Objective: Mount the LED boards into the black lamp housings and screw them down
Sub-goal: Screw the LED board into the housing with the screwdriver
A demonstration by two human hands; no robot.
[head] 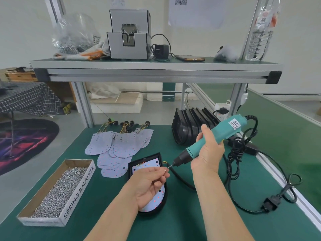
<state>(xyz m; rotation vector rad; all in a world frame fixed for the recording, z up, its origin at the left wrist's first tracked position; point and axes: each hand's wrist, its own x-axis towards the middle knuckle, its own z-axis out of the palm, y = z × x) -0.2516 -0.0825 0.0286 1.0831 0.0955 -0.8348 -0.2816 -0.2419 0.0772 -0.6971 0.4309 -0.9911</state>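
Head camera: one LED board (160,197) lies seated in a black lamp housing (130,167) under the left hand (149,181), which pinches a screw (165,170) against the bit of the teal electric screwdriver (220,134) gripped in the right hand (208,153). Fastening looks barely begun; a pile of loose LED boards (111,150) and a stack of empty housings (189,126) wait behind, with more screws in the cardboard box (78,193)

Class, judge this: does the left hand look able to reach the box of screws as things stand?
Probably yes: the open box of screws lies just left of the left hand, bare mat between them, though its fingers pinch a screw at the screwdriver tip.
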